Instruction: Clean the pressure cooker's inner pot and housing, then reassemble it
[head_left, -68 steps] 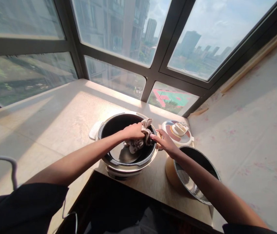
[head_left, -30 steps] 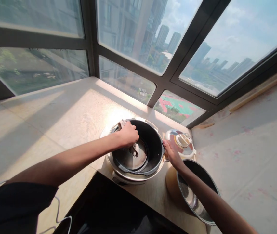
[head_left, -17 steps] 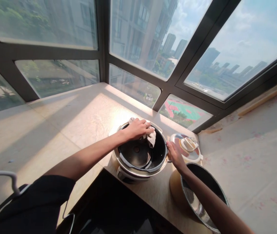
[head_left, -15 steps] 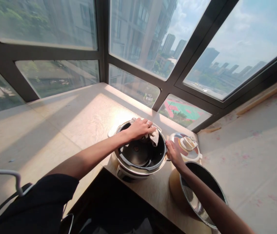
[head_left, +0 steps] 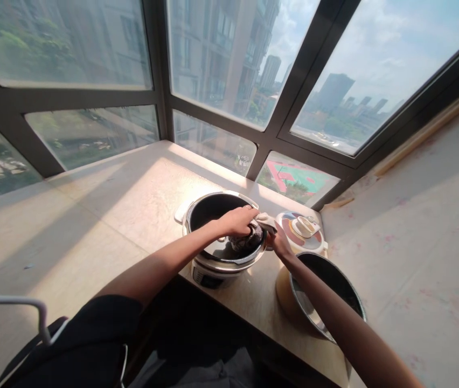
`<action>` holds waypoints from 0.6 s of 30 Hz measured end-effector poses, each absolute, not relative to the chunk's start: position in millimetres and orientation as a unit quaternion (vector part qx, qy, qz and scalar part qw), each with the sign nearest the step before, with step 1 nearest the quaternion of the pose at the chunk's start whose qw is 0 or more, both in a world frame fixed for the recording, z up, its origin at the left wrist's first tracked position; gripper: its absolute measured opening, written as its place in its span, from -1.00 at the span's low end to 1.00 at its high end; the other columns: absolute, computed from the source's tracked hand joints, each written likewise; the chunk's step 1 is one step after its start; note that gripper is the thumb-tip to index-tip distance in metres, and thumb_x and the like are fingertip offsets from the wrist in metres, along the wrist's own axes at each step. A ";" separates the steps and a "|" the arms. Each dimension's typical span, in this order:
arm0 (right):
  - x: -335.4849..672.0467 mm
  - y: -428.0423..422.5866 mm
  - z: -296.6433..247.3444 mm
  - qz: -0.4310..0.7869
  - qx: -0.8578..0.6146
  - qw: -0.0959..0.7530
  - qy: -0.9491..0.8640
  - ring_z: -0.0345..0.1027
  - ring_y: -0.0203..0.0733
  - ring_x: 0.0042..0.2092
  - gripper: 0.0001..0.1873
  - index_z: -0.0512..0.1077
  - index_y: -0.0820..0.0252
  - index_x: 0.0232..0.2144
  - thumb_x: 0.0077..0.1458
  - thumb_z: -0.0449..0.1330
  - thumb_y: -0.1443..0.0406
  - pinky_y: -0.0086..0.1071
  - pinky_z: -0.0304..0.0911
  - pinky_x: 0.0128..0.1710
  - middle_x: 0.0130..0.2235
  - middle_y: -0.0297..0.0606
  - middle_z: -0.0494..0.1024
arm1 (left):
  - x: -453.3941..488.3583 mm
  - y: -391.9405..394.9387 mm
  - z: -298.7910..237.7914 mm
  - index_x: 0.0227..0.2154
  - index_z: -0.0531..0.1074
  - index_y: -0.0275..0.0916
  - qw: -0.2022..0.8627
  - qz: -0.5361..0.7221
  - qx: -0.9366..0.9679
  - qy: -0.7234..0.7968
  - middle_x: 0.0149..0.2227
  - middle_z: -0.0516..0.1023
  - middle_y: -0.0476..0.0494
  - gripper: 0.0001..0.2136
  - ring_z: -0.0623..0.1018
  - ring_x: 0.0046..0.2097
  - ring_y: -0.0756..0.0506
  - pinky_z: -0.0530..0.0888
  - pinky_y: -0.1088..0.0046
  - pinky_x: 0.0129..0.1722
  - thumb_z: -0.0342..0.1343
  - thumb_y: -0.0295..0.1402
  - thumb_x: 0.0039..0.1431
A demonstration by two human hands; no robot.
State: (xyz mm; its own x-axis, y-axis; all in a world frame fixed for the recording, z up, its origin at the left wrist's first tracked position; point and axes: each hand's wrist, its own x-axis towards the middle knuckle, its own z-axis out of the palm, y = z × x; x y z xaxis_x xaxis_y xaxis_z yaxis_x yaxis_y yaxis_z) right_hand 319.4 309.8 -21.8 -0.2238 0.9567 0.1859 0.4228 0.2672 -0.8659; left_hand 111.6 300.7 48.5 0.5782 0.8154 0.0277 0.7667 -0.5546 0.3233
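nearest, my right forearm crosses a beige round pot with a shiny steel inside [head_left: 284, 290]. just past it my right hand [head_left: 280, 243] is curled tight on the right rim of the black round inner pot [head_left: 209, 207], which sits in the white electric cooker [head_left: 207, 269] on the pale stone counter [head_left: 124, 205]. my left hand [head_left: 237, 221] is clenched around a crumpled grey-white cloth [head_left: 251, 237], pressing it to the pot's inner right wall. a round white-and-red lid [head_left: 302, 229] lies just beyond, before the dark-framed window [head_left: 221, 48].

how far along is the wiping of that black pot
Done: the pot stands open, a lid beside it; how much of the inside is wiped can't be told. In hand: the left hand presses a cloth against the right inner wall while the right hand grips the rim. Left: the second pot by the counter edge has no hand on it.
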 end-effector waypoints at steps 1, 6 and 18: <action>320.4 310.2 -22.9 0.348 -0.485 0.382 -0.705 0.35 0.06 -0.02 -0.48 0.42 0.10 -0.29 0.01 0.14 -0.19 -0.15 0.23 0.09 -0.16 -0.14 0.54 | 112.4 296.5 49.2 0.05 0.37 -0.29 0.151 0.090 0.872 0.456 0.00 0.48 -0.31 -0.60 0.55 -0.01 -0.24 0.48 0.31 -0.06 0.03 -0.47 0.12; 318.4 308.2 -22.2 0.339 -0.538 0.365 -0.680 0.36 -0.01 -0.13 -0.49 0.39 0.11 -0.35 0.21 -0.09 -0.13 -0.18 0.25 0.00 -0.24 -0.16 0.51 | 108.0 270.0 55.5 -0.14 0.49 -0.19 0.195 0.019 0.882 0.429 -0.09 0.57 -0.24 -0.75 0.60 -0.13 -0.24 0.47 0.31 -0.25 0.05 -0.36 0.13; 322.7 312.4 -25.9 0.347 -0.537 0.344 -0.688 0.39 0.05 -0.06 -0.51 0.45 0.16 -0.23 0.13 -0.03 -0.07 -0.10 0.25 0.03 -0.13 -0.08 0.57 | 48.6 244.3 82.2 -0.12 0.63 -0.07 0.095 -0.135 0.880 0.445 0.00 0.58 -0.19 -0.66 0.48 0.07 -0.29 0.36 0.17 -0.06 0.09 -0.53 0.13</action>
State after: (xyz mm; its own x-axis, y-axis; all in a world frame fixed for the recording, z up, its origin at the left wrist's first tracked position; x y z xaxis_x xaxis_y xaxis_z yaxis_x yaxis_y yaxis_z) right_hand 322.7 312.4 -25.9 -0.1867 0.9771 0.1021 0.4996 0.1839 -0.8465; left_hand 48.6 244.3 82.2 0.5670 0.7582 -0.3220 0.8093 -0.5856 0.0462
